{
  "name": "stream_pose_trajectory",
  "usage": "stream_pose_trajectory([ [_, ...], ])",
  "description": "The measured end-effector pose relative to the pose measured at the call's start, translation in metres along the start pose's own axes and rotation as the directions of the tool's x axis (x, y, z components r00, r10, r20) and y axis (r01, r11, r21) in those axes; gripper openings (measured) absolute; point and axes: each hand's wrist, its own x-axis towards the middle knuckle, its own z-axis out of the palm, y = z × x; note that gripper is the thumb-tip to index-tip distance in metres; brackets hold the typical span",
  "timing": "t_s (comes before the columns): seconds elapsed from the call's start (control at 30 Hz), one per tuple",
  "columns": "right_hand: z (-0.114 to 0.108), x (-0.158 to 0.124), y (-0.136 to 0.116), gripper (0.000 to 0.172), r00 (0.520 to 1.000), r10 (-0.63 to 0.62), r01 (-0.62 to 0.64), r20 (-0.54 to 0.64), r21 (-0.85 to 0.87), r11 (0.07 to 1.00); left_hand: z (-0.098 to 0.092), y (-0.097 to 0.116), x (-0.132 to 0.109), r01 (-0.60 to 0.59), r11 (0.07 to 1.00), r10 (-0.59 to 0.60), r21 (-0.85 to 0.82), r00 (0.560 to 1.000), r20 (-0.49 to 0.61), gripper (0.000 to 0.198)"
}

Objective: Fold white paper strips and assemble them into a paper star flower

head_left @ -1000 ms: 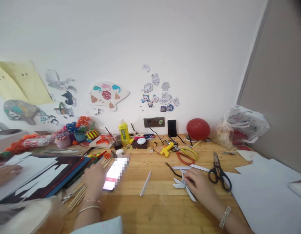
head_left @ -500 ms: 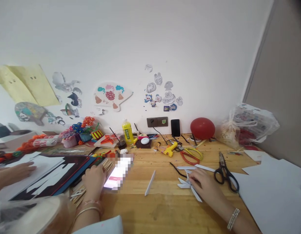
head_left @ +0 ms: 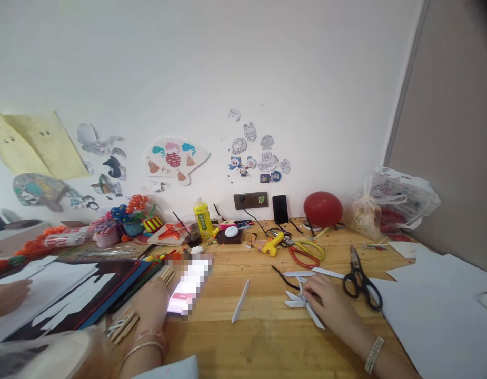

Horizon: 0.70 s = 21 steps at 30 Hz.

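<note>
My left hand [head_left: 150, 308] rests on the wooden table [head_left: 259, 337] at the edge of a lit phone [head_left: 187, 287], fingers curled loosely against it. Just left of that hand lie wooden sticks [head_left: 125, 323]. My right hand [head_left: 326, 300] lies palm down with its fingers pressing a star of folded white paper strips [head_left: 300, 302]. A single folded white paper strip [head_left: 240, 301] lies loose between the two hands. Black scissors [head_left: 359, 281] lie just right of my right hand.
Another person's hand [head_left: 8, 295] lies on white paper at far left, beside a dark board [head_left: 81, 297]. Large white sheets [head_left: 436, 316] cover the right side. At the back stand a yellow glue gun [head_left: 272, 243], a red balloon [head_left: 322, 208], a yellow bottle [head_left: 202, 217] and a plastic bag [head_left: 397, 202].
Both my hands stay where they were, on the phone and the paper star. The other person's hand at far left has shifted on the white paper. The view wobbles slightly.
</note>
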Motion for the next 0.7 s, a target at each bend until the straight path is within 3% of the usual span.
stream_pose_trajectory([
  [0.23, -0.002, 0.001, -0.003, 0.019, 1.0, 0.012, -0.012, 0.024, 0.008, 1.0, -0.004, -0.001, -0.004, -0.019, 1.0, 0.019, -0.006, 0.999, -0.033, 0.03],
  [0.4, -0.002, 0.0, -0.006, 0.017, 0.999, 0.041, -0.04, -0.019, 0.024, 0.999, -0.025, 0.006, -0.005, -0.026, 0.996, 0.02, -0.086, 0.998, -0.065, 0.029],
  [0.43, -0.002, 0.0, -0.007, 0.017, 0.999, 0.046, -0.045, -0.025, 0.034, 0.998, -0.03, 0.012, -0.006, -0.052, 0.99, 0.036, -0.128, 0.992, -0.123, 0.03],
  [0.5, -0.002, 0.001, -0.007, 0.015, 0.998, 0.05, -0.048, -0.033, 0.056, 0.997, -0.038, 0.03, -0.01, -0.164, 0.966, 0.109, -0.201, 0.96, -0.258, 0.035],
  [0.57, -0.001, 0.002, -0.006, 0.014, 0.997, 0.056, -0.053, -0.047, 0.07, 0.996, -0.043, 0.058, -0.023, -0.266, 0.939, 0.201, -0.219, 0.939, -0.281, 0.04],
  [0.7, 0.001, 0.003, -0.005, 0.014, 0.995, 0.058, -0.052, -0.075, 0.086, 0.995, -0.042, 0.124, -0.071, -0.51, 0.814, 0.474, -0.279, 0.86, -0.19, 0.031],
])
